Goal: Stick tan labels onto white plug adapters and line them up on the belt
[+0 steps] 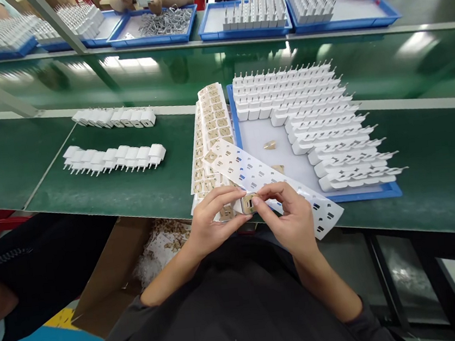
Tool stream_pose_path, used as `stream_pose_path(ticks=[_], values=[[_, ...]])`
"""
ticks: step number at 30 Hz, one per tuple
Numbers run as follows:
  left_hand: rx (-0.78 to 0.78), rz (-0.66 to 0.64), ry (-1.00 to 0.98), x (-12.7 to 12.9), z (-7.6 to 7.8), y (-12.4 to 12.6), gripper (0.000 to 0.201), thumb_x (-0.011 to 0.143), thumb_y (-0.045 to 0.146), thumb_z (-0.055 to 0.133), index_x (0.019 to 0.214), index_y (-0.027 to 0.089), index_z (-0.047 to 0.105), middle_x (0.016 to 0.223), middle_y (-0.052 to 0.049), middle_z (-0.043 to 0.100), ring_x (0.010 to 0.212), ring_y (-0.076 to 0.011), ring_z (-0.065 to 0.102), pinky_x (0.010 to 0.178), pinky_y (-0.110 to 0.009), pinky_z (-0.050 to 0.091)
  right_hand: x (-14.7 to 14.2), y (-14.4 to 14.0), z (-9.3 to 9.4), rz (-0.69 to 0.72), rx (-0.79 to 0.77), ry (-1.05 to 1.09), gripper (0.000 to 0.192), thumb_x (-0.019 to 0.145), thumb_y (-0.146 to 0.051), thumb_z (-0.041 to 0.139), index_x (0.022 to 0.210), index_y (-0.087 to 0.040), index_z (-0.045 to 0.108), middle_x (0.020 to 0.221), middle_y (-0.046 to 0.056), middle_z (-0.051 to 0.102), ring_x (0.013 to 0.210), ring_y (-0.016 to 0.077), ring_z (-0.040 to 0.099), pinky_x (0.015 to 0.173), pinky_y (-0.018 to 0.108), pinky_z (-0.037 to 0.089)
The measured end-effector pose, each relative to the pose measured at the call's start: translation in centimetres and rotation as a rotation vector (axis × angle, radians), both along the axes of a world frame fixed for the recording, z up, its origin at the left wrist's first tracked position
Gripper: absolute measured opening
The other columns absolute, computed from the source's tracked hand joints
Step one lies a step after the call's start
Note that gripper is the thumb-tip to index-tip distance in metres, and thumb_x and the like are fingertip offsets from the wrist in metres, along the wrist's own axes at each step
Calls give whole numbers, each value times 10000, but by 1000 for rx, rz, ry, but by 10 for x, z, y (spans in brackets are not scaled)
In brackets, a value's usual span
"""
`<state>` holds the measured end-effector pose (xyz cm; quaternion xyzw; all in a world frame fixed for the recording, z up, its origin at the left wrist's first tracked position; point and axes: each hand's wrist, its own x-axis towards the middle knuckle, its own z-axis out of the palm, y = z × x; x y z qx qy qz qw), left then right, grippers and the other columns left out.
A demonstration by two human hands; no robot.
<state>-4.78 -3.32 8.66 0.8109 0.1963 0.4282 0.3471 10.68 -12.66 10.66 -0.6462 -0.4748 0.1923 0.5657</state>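
Near the table's front edge my left hand (210,216) grips a white charger plug (238,206) between thumb and fingers. A tan sticker (249,203) with a dark slot lies on the face of the charger plug. My right hand (294,217) is closed at that face, its thumb and fingertips pinching the sticker's edge. Under the hands a white sheet with cut-outs (325,214) lies slantwise, overhanging the table edge. Just beyond, sheets of tan stickers (216,118) are stacked. To their right, a blue-rimmed tray (236,131) carries many white charger plugs (293,94), pins up.
Two rows of white charger plugs (115,158) rest on the green table (131,191) at left. Across the sunken green belt (183,69) stand more blue trays (155,38), with other people's hands behind. A cardboard box (111,271) of scraps sits below left.
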Motion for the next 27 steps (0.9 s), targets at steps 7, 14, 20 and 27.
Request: stream_pose_path(ticks=[7,14,20,27], values=[[42,32,-45,-1,-5,-3,387,834,228,802,1194,239,663,1134,-67,723,1049,-210,706,942,-362,597,10,1,2,26,-93,-55,81,914,-266,655,994,-258,643,834,-5,638,783,163,625,733,311,542],[153,62,-61,5,-6,-5,422,838,173,785,1212,245,604,1135,-55,699,1072,-199,701,944,-354,598,-2,6,-7,236,-29,401,209,885,-296,691,1086,-286,637,1232,43,642,1208,213,605,929,329,558],[234,94,-92,10,-9,-6,351,846,183,782,1142,225,597,1078,-46,689,1049,-193,716,921,-362,618,-15,10,-13,188,72,552,102,879,-255,683,970,-291,709,1173,27,698,1189,203,631,943,335,558],[239,122,-112,11,-11,-7,321,850,223,787,1096,226,580,1054,-38,678,1029,-196,730,896,-378,634,-14,11,-18,178,83,613,181,903,-271,629,985,-316,784,1180,23,744,1217,229,640,1089,437,501]])
